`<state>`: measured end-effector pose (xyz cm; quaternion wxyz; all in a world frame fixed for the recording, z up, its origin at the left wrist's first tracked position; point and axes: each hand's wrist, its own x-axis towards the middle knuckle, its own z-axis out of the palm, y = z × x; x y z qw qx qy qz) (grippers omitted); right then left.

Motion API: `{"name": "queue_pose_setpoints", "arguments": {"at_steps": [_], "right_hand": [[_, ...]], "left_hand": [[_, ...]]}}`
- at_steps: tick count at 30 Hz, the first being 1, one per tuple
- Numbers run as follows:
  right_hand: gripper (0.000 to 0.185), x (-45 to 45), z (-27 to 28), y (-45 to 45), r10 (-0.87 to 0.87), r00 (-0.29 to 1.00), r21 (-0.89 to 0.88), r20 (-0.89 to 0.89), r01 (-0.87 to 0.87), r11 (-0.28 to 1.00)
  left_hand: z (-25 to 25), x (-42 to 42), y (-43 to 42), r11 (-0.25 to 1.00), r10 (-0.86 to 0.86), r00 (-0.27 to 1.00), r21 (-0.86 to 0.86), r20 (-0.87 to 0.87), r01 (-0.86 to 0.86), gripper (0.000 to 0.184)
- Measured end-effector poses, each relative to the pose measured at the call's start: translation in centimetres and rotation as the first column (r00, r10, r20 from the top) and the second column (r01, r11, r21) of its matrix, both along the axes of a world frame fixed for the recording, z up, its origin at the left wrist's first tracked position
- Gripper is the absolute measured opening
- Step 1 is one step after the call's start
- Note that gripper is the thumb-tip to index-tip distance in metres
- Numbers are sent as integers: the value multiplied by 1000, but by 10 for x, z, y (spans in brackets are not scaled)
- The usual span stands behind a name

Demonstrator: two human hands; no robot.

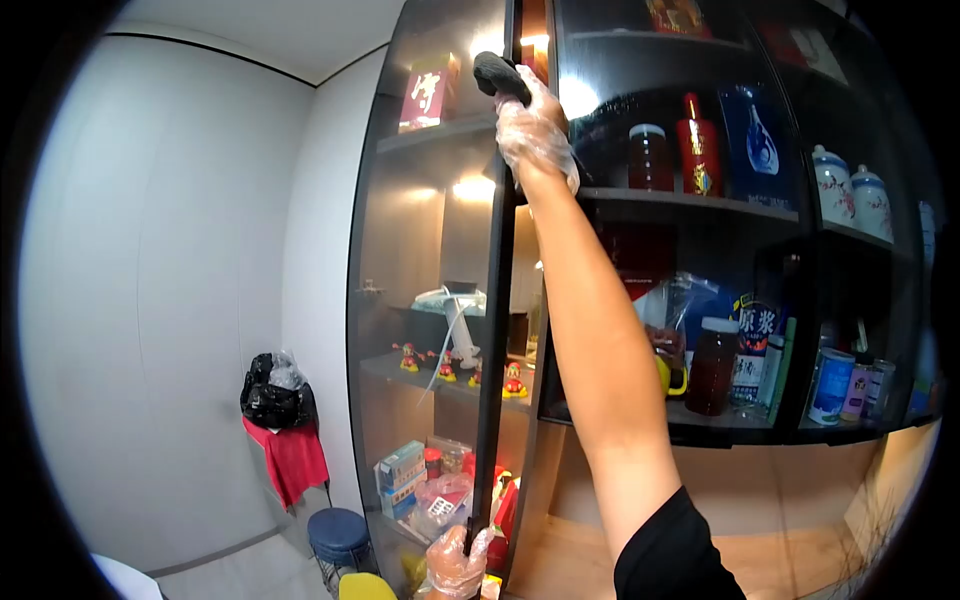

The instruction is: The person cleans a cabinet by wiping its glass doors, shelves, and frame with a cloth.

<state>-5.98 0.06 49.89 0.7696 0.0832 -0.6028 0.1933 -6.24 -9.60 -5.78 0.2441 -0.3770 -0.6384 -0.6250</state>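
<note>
My right hand (535, 115), in a clear plastic glove, reaches up and grips a dark cloth (497, 76) near the top of the tall glass cabinet door (425, 235). The cloth is bunched beside the door's dark frame. Low in the view, my left hand (457, 563), gloved the same way, is closed around the edge of this door, which stands ajar. Part of that hand is cut off by the bottom of the view. Behind the glass are a red gift box (428, 95), several small red-and-yellow figurines (514, 381) and a light blue box (402, 478).
To the right, a dark glass-fronted cabinet (690, 205) holds jars, bottles and boxes. A blue stool (338, 535) and a yellow seat back (366, 587) stand below. A black bag (272, 395) rests over a red cloth (288, 460) by the wall.
</note>
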Motion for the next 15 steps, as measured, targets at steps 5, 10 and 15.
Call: {"name": "queue_pose_setpoints", "arguments": {"at_steps": [5, 10, 15], "right_hand": [[58, 1, -130, 15, -34, 994, 275, -107, 62, 959], [67, 16, -269, 18, 67, 998, 296, 18, -70, 953], [75, 31, -407, 25, 222, 953, 161, 204, -257, 953]], "left_hand": [[-14, -7, 2, 991, 17, 1000, -133, -5, -17, 35], [-9, 1, 4, 996, -2, 1000, -94, 6, 3, 42], [-10, -3, 5, 989, 0, 996, -149, -89, -13, 37]]}}
